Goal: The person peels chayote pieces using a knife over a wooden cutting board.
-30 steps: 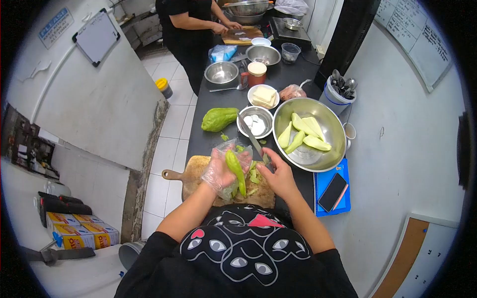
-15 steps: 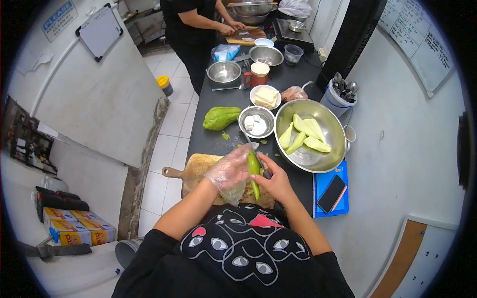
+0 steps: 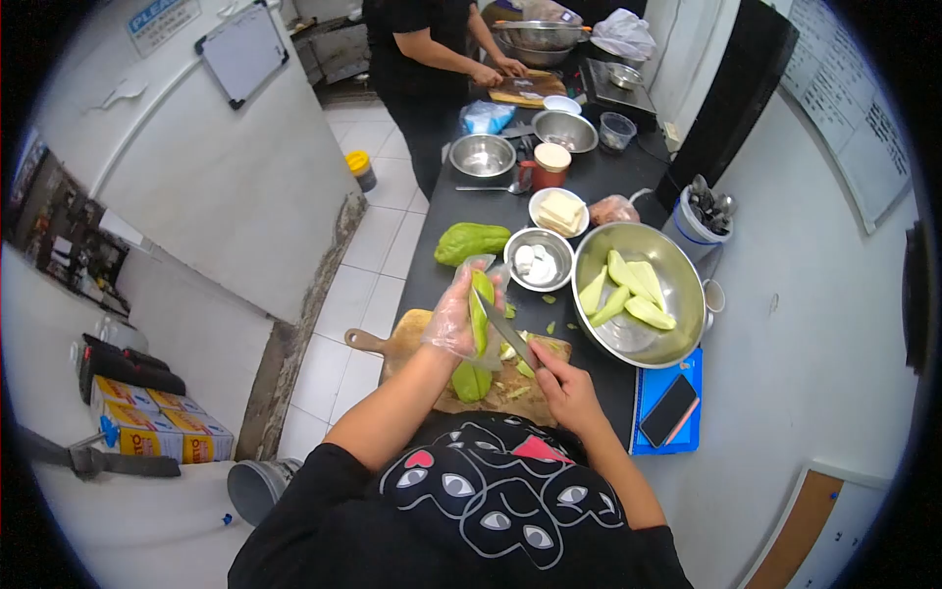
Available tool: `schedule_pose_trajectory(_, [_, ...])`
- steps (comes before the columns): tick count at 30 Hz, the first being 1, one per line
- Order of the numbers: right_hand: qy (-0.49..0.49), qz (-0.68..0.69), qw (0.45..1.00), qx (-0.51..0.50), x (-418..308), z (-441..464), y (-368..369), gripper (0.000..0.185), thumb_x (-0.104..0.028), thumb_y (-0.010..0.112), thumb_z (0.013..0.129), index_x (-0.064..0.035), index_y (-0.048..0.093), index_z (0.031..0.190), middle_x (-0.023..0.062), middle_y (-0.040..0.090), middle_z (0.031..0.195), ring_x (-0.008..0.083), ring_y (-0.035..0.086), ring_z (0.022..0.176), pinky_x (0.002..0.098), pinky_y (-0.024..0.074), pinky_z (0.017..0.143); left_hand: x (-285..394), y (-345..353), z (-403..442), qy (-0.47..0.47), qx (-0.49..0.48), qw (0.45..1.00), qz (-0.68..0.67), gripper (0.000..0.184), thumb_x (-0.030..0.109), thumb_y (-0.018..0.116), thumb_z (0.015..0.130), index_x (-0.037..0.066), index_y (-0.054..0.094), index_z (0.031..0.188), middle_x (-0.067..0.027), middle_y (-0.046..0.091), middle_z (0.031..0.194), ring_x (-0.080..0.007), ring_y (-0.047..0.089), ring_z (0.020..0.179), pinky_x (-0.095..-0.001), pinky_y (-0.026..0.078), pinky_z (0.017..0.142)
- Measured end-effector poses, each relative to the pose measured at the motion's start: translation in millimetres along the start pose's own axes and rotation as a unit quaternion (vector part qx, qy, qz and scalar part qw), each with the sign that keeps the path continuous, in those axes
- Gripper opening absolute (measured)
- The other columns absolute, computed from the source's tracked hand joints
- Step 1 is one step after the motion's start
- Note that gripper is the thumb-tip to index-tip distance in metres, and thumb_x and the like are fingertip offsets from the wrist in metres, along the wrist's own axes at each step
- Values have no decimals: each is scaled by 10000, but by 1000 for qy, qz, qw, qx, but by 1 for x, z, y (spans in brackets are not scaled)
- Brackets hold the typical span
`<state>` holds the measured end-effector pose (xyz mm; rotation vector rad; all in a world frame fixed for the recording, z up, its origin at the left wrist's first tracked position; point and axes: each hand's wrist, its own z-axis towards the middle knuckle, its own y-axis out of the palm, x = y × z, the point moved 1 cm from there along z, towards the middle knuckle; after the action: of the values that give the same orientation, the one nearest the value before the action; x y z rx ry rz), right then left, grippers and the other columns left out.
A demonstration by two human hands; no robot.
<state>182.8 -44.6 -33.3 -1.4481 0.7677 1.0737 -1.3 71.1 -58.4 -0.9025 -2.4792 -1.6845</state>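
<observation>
Below the grip is the black cloth of the shirt (image 3: 442,530), printed with outlined hearts and eyes. The right hand (image 3: 569,388) is closed around the handle of a knife (image 3: 512,332); its thin metal blade slants across the green piece (image 3: 480,329). This piece, long and smooth, is in the left hand (image 3: 456,316), whose fingers are together around it inside a crinkled, transparent plastic glove (image 3: 444,334). Under the grip lies a worn wooden board (image 3: 410,332) with peelings and another green piece (image 3: 472,383). To the right of the grip, a phone (image 3: 669,410) rests on a blue notebook (image 3: 646,385); a wide, shiny metal bowl (image 3: 677,344) holds pale, peeled wedges (image 3: 643,285). Just beyond the left hand is a wrinkled green vegetable (image 3: 469,243). Farther — a red mug (image 3: 551,177), then a co-worker's hands (image 3: 500,71). Far left, a blue-lettered sign (image 3: 162,22) begins "PLEA"; the rest I cannot read.
</observation>
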Motion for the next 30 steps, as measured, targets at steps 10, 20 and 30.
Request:
schedule_pose_trajectory(10, [142,228,961,-67,-11,-12,-2,404,-233,465,957,-98,447,1338,-39,411,623,30,380,484,183,340,455,15,2,23,172,118,978,-1,373,449,452,931,90,450,1035,-74,534,814,-171,528,689,-328,487,635])
schedule_pose_trajectory(20, [125,181,975,0,9,0,14,475,-221,566,912,-42,434,1332,-18,571,753,24,434,518,192,370,477,-14,-11,7,180,28,983,-7,295,203,431,962,86,329,1213,-202,433,1207,-320,458,1118,-453,387,982])
schedule_pose_trajectory(30, [135,310,941,22,-5,11,-10,563,-260,505,934,-72,282,1417,9,463,632,79,415,456,195,368,429,-16,4,-45,23,-179,969,170,360,244,555,903,122,426,1216,-118,499,1229,-278,480,1148,-401,386,967])
